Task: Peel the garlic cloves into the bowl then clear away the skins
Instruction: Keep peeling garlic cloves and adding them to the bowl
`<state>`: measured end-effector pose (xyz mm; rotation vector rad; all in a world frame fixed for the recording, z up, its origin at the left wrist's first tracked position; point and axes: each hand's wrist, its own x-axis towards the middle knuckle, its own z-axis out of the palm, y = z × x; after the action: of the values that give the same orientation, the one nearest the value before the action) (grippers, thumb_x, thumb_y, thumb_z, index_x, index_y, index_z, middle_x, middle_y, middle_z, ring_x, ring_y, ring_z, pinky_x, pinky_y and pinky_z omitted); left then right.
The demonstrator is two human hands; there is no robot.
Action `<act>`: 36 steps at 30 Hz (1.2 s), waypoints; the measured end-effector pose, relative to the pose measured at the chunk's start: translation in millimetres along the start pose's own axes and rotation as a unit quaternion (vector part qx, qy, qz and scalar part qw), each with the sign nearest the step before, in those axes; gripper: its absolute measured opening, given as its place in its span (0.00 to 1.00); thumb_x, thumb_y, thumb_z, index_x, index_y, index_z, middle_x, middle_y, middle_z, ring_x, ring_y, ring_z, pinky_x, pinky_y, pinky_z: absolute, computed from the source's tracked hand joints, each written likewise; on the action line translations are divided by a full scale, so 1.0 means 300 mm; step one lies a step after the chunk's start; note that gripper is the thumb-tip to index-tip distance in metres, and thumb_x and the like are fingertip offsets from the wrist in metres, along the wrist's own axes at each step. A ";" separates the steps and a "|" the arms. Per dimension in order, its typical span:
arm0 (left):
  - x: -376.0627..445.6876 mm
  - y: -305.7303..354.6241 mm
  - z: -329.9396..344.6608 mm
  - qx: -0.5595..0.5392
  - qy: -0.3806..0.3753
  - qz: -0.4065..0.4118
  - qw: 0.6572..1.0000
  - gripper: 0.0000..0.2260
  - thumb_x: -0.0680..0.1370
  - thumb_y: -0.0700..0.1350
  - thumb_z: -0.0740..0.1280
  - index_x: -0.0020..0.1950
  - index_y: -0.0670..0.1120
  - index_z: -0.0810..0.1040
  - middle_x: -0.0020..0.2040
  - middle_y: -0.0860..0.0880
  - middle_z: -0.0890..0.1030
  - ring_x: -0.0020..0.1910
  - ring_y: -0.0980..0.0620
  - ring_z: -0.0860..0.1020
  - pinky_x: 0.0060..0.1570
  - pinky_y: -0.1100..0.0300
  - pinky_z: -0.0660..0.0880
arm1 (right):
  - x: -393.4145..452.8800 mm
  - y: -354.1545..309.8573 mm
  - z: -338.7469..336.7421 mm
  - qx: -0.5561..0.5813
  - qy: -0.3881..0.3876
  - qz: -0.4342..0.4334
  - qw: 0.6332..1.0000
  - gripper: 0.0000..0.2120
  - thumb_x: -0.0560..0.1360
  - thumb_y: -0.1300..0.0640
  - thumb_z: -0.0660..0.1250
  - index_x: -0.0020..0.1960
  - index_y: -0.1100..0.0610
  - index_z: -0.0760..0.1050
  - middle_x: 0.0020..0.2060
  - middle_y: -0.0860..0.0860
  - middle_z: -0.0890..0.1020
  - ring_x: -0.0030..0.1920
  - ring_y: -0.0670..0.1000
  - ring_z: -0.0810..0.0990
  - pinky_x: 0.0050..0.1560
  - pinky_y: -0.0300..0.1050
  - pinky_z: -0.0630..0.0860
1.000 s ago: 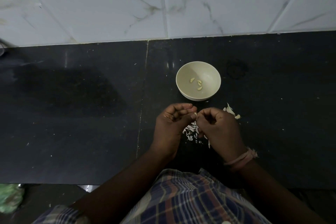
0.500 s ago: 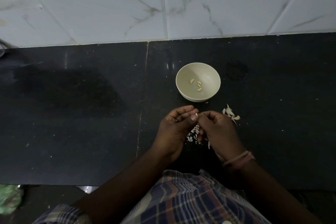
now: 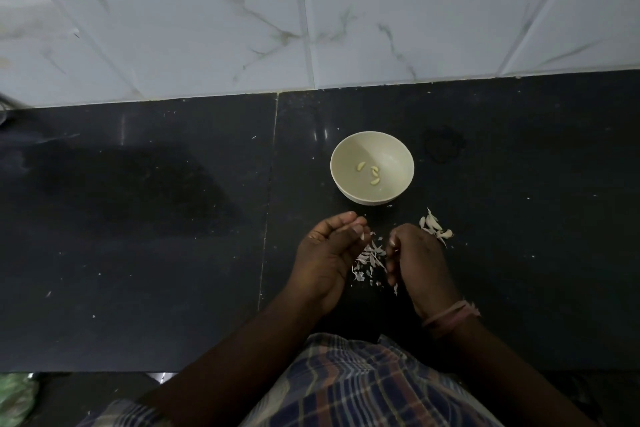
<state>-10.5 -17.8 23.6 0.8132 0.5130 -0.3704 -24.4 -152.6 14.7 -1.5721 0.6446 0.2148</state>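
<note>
A cream bowl [image 3: 346,184] stands on the black counter [image 3: 138,253] with three peeled garlic cloves [image 3: 373,174] inside. Just in front of it, my left hand [image 3: 325,256] pinches a small garlic clove [image 3: 362,236] between thumb and fingertips. My right hand [image 3: 417,263] hovers a short gap to the right with its fingers curled inward; I see nothing between them. Loose garlic skins [image 3: 370,258] lie scattered on the counter between the two hands. A small heap of pale garlic pieces [image 3: 433,227] sits just beyond my right hand.
A white marble-tiled wall [image 3: 311,17] rises behind the counter. A seam [image 3: 270,184] runs down the counter left of the bowl. Something green [image 3: 15,399] lies below the counter's front edge at the far left. My checked shirt fills the bottom.
My hands, which met at the fingertips over the clove, have pulled apart. The right hand has drawn back to the right, and more skins show between them.
</note>
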 end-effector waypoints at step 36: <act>0.032 -0.064 0.173 0.152 0.114 -0.088 0.978 0.10 0.81 0.43 0.66 0.60 0.43 0.83 0.49 0.40 0.86 0.49 0.44 0.85 0.44 0.56 0.80 | 0.008 0.068 0.020 -0.274 0.068 -0.334 0.899 0.06 0.75 0.59 0.65 0.47 0.57 0.81 0.42 0.52 0.82 0.43 0.52 0.81 0.45 0.47 0.77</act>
<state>2.9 -70.9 36.7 1.1183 0.7575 -0.5312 -31.7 -147.0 -4.7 -2.2768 0.1063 -0.2585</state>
